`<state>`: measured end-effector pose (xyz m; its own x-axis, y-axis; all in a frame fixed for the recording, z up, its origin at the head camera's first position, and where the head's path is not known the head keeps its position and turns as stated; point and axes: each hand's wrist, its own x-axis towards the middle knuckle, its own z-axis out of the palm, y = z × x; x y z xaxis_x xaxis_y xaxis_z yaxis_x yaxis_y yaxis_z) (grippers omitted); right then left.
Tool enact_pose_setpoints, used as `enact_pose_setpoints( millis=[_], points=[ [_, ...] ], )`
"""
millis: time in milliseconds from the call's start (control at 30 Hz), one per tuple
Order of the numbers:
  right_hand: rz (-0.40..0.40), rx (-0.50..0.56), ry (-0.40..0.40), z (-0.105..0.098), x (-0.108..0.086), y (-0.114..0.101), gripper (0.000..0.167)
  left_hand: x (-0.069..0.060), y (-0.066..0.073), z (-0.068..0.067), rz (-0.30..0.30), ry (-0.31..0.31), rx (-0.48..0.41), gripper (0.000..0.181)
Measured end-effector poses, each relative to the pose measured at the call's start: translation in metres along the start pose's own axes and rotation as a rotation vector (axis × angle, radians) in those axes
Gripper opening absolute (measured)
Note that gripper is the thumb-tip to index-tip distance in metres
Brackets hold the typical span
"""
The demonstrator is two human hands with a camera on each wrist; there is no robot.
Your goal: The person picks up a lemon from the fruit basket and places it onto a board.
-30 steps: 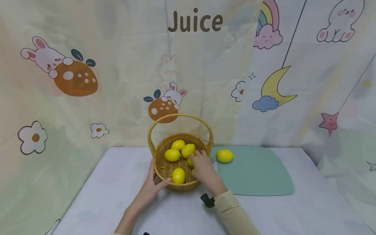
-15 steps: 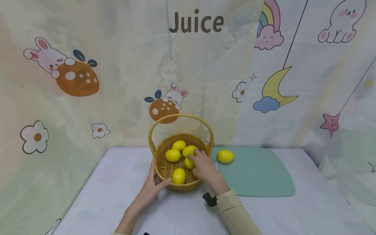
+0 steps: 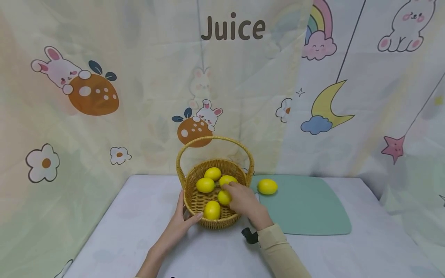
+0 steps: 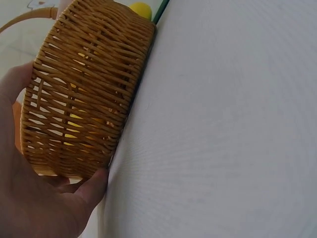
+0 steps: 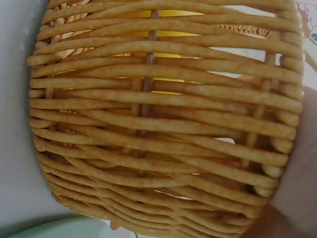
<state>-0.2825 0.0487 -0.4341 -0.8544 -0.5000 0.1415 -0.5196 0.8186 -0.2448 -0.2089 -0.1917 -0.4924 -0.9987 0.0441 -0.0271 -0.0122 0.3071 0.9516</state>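
Observation:
A round wicker basket (image 3: 215, 224) with a tall arched handle stands on the table, holding several yellow lemons. My left hand (image 3: 181, 223) grips its near left side, thumb on the rim; the left wrist view shows this hand (image 4: 49, 198) around the woven wall. My right hand (image 3: 243, 199) reaches inside over the right rim, its bent fingers on a lemon (image 3: 224, 198). Another lemon (image 3: 227, 180) lies just behind those fingers, partly covered. One more lemon (image 3: 213, 210) sits near the front rim. In the right wrist view, the basket wall (image 5: 163, 109) hides most of the right hand.
Right of the basket, a pale green cutting board (image 3: 306, 208) lies flat with a single lemon (image 3: 267, 187) at its far left corner. A dark wrist camera (image 3: 249, 235) sticks out by the right wrist. A printed cloth (image 3: 146, 96) hangs behind the table.
The lemon under my right fingers has shifted toward the front and shows more. The lemon behind it has slid slightly right. My left hand stays on the basket.

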Motion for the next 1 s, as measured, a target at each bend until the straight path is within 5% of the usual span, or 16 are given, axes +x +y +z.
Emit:
enact_pose_setpoints(
  millis=[233,633,1000],
  points=[
    [-0.010,-0.012,-0.074,-0.003,-0.005,-0.005,0.045,0.000,0.000,0.001,0.004,-0.001,0.000,0.107],
    [-0.070,0.025,-0.031,-0.014,-0.013,-0.003,0.046,0.000,0.001,0.002,0.013,-0.010,-0.007,0.107],
    [-0.043,0.181,0.039,-0.043,-0.034,0.005,0.054,0.001,-0.002,0.000,0.011,-0.007,-0.003,0.108]
  ],
)
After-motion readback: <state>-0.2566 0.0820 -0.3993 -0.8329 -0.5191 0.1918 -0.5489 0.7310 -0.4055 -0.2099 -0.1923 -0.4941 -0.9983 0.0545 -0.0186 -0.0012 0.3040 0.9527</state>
